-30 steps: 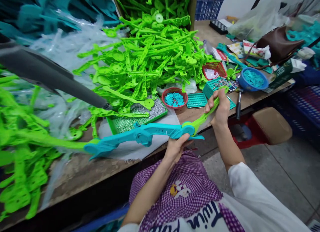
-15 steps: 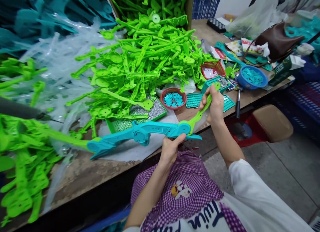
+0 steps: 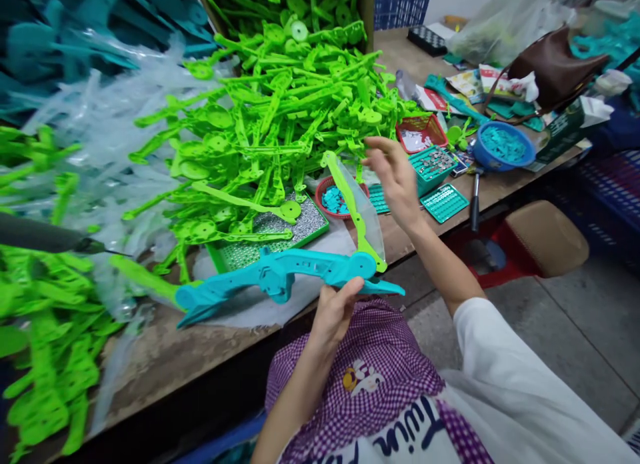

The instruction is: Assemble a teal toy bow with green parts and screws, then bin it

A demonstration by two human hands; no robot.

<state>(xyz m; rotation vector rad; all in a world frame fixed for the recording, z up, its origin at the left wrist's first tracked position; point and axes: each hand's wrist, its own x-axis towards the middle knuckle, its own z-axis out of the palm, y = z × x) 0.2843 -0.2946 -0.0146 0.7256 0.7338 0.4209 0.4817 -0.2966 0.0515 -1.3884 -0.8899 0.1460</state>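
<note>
My left hand (image 3: 334, 312) grips the right end of a long blue plastic part (image 3: 305, 265), thumb on top. A bright green plastic arm (image 3: 352, 199) is joined to that end at a round hub and stands up steeply. Behind this arm spreads a translucent, fan-shaped sheet (image 3: 374, 217). Another green arm (image 3: 147, 279) reaches out from the far left end of the blue part. Just right of the raised arm, my right hand (image 3: 397, 187) is in the air with its fingers apart, holding nothing.
A big heap of green plastic arms (image 3: 280, 111) covers the table's middle. Metal bits lie in a green tray (image 3: 265, 249). Red baskets (image 3: 424, 127), a blue bowl (image 3: 504, 147) and a dark-handled hammer (image 3: 475, 204) are rightward. A dark tool (image 3: 45, 234) juts in from the left.
My right hand has let go of the green arm and moved left and up. The arm has swung upright, and the translucent sheet now shows fanned out. My left hand keeps its grip.
</note>
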